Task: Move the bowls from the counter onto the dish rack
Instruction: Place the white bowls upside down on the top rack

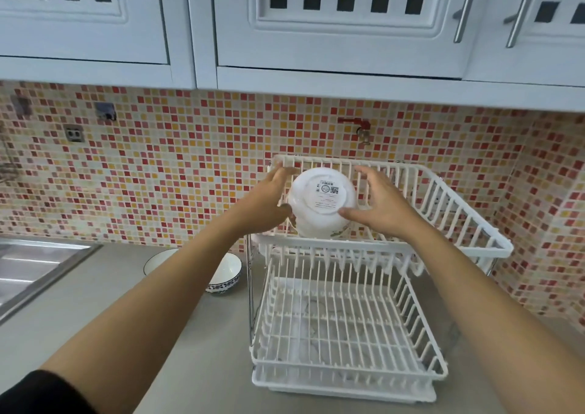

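Observation:
A white bowl [319, 204] lies tilted in the top tier of the white dish rack [443, 204], with its labelled base facing me. My left hand [266, 204] cups the bowl's left side, fingers over the rim and thumb below. On the bowl's right, my right hand [380, 204] is spread; its thumb touches the bowl's lower edge and its fingers stand clear of it. A second white bowl with a blue patterned band [229, 274] sits upright on the grey counter [95, 312], left of the rack, partly hidden by my left forearm.
The rack's lower tier [342, 328] holds no dishes. A steel sink [34, 268] lies at the far left. A red tap [361, 127] sticks out of the mosaic wall above the rack. White wall cabinets [342, 24] hang overhead.

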Demonstrator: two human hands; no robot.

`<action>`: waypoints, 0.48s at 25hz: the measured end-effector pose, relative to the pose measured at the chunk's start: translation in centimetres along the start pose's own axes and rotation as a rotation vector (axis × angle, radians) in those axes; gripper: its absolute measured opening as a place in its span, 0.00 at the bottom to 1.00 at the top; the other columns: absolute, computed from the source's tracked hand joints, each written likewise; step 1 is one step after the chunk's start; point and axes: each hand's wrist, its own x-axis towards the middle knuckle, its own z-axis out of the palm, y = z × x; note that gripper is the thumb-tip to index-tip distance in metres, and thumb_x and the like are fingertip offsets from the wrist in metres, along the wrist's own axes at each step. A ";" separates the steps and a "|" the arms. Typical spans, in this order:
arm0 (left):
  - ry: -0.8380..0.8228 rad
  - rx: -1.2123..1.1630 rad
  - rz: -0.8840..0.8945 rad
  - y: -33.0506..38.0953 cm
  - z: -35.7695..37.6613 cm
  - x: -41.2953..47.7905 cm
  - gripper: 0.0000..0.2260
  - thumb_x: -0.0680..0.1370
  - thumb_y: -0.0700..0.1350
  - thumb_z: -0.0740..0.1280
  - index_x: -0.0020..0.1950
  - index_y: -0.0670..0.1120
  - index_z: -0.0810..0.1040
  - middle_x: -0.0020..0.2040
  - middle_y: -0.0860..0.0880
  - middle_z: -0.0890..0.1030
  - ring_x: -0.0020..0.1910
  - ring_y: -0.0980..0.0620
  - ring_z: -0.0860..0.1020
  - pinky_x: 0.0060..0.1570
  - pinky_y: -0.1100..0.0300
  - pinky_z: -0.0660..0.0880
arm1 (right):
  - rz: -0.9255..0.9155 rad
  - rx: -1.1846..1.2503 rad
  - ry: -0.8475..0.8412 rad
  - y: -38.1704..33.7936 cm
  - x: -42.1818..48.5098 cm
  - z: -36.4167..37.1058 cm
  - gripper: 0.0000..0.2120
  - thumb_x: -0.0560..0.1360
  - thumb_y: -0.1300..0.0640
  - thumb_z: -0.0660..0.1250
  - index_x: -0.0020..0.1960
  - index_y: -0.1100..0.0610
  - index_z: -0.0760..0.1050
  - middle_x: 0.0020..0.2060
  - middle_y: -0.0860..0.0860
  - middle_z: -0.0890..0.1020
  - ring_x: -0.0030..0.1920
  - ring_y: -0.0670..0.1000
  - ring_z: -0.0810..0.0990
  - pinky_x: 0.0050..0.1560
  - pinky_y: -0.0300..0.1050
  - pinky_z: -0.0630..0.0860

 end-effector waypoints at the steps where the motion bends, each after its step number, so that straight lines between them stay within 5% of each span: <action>1: 0.021 -0.002 -0.018 -0.5 -0.8 -0.6 0.30 0.78 0.41 0.63 0.76 0.49 0.53 0.80 0.47 0.50 0.78 0.43 0.54 0.74 0.46 0.56 | -0.019 0.006 0.049 -1.2 -0.3 0.1 0.39 0.70 0.48 0.72 0.74 0.51 0.55 0.75 0.50 0.59 0.73 0.53 0.61 0.70 0.53 0.60; 9: 0.049 0.075 -0.108 -7.3 -6.4 -8.2 0.28 0.81 0.43 0.58 0.78 0.50 0.50 0.80 0.48 0.48 0.78 0.44 0.53 0.74 0.49 0.57 | -0.204 0.101 0.218 -12.5 -2.5 6.7 0.25 0.76 0.57 0.65 0.70 0.55 0.63 0.70 0.52 0.68 0.70 0.51 0.66 0.65 0.39 0.60; 12: 0.034 0.088 -0.175 -11.1 -7.9 -11.8 0.27 0.81 0.44 0.58 0.78 0.49 0.50 0.79 0.47 0.52 0.77 0.44 0.56 0.73 0.49 0.59 | -0.240 0.109 0.178 -16.3 -3.3 11.2 0.24 0.76 0.56 0.64 0.70 0.55 0.63 0.70 0.52 0.68 0.70 0.51 0.66 0.67 0.43 0.61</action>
